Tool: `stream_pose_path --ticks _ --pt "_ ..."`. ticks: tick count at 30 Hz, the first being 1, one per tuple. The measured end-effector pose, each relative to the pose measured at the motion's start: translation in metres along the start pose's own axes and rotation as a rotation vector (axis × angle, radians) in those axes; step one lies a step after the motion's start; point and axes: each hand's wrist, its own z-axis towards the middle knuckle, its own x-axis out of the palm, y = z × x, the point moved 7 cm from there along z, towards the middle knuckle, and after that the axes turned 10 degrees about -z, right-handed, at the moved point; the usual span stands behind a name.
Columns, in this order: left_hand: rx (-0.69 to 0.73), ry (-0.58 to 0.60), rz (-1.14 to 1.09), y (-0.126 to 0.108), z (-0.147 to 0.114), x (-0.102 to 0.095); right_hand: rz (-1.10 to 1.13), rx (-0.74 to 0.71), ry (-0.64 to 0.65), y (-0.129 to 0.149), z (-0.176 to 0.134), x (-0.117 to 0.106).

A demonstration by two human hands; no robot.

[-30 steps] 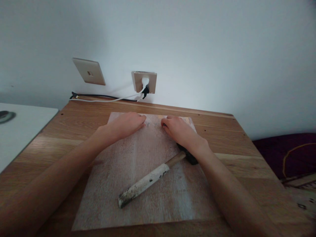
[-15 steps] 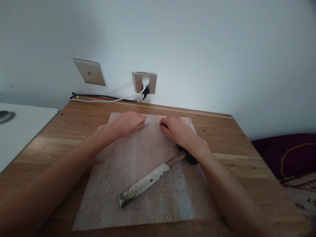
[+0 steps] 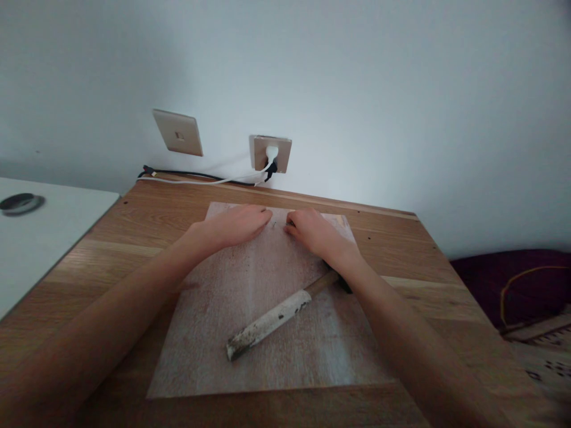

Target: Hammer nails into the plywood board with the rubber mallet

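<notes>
A thin reddish-grey board (image 3: 214, 356) lies flat with both hands over its far part. My left hand (image 3: 245, 224) is closed there, fingertips curled together; what they hold, if anything, is hidden. Opposite it, my right hand (image 3: 312, 230) is also closed, with something small and dark at its fingertips that is too small to name. A tiny thin nail-like piece (image 3: 273, 225) shows on the board in the narrow gap between the hands. Slantwise across the board rests a hammer (image 3: 272, 321) with a worn white-coated handle; its dark head is partly behind my right forearm.
The board lies on a wooden tabletop (image 3: 410, 285) against the wall. White and black cables (image 3: 191, 180) run along its back edge to a wall socket (image 3: 272, 154). At the left stands a white surface (image 3: 53, 232) with a round grommet (image 3: 21, 204). Dark purple fabric (image 3: 530, 285) lies at the right.
The camera view has shifted slightly, moving the scene a little to the right. My hands stay over the far part of the board, and the gap between them looks slightly narrower.
</notes>
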Motion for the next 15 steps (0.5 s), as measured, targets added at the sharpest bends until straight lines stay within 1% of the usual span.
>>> stream_pose_path --ticks 5,9,11,13,15 --pt "-0.038 -0.02 0.013 0.006 0.001 0.003 -0.013 -0.026 -0.004 0.004 0.002 -0.004" --pt "-0.087 -0.07 -0.05 0.01 0.004 0.002 0.047 -0.038 -0.055 0.004 0.004 -0.011" --pt "-0.116 -0.142 -0.134 0.012 0.006 -0.003 0.081 -0.033 -0.07 0.006 0.007 -0.013" --pt "-0.158 -0.208 -0.268 0.017 0.009 -0.007 0.101 -0.043 -0.063 0.009 0.01 -0.013" --pt "-0.197 -0.225 -0.429 0.024 0.011 -0.006 0.104 -0.055 -0.04 0.014 0.014 -0.011"
